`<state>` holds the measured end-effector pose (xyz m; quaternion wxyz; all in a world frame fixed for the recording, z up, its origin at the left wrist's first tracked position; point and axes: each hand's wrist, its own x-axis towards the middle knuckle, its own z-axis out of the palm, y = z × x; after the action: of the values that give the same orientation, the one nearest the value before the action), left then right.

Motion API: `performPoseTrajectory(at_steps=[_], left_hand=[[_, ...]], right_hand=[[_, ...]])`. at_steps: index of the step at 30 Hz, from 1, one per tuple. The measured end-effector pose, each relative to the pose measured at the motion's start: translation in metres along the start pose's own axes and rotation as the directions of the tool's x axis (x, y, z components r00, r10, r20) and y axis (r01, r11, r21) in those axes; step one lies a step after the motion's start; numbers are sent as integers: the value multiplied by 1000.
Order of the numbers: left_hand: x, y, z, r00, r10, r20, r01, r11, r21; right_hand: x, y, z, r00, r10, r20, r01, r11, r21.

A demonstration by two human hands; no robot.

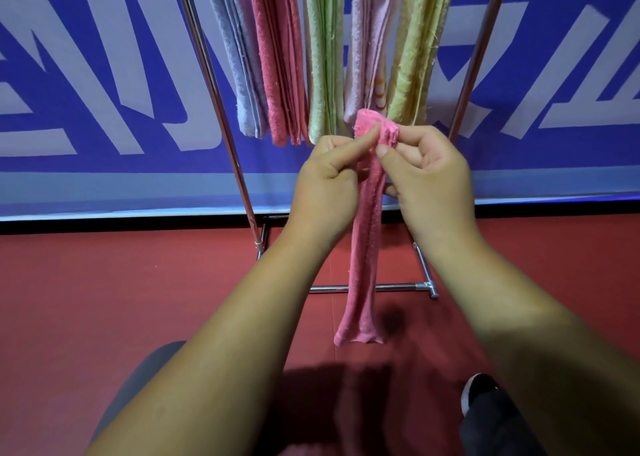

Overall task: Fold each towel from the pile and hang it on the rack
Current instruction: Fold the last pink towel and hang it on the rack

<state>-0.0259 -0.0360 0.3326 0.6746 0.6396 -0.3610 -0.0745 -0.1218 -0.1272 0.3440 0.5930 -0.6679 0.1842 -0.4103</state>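
Pinching the top of a pink towel between the fingers and thumbs of our left hand and right hand, we hold it hanging as a narrow folded strip just in front of the rack. Five folded towels already hang on the rack. This one is not yet hung, and the pile is out of view.

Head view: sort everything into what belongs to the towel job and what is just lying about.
Job: pink towel, pinched at its top by left hand and right hand; rack; hung towels.
Just there: blue banner, red floor, black shoe.
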Motion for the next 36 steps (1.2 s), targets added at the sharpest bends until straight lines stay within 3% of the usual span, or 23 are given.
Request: performPoseTrajectory(at_steps=[11, 16, 23, 30, 36], left_hand=[[6, -6, -9, 1000, -20, 4, 20, 1000, 17], [11, -22, -16, 942, -321, 100, 332, 935, -124], [6, -13, -15, 947, -210, 245, 263, 942, -210], [5, -5, -4, 955, -151, 257, 218, 942, -256], [6, -4, 3, 966, -194, 171, 235, 933, -271]], right_hand=[[7, -10, -6, 986, 160, -42, -155, 982, 107], [11, -12, -13, 984, 177, -30, -173, 979, 105], [13, -13, -30, 990, 142, -10, -141, 984, 107], [14, 1, -37, 992, 125, 4, -123, 977, 176], [12, 14, -32, 980, 200, 1, -193, 945, 265]])
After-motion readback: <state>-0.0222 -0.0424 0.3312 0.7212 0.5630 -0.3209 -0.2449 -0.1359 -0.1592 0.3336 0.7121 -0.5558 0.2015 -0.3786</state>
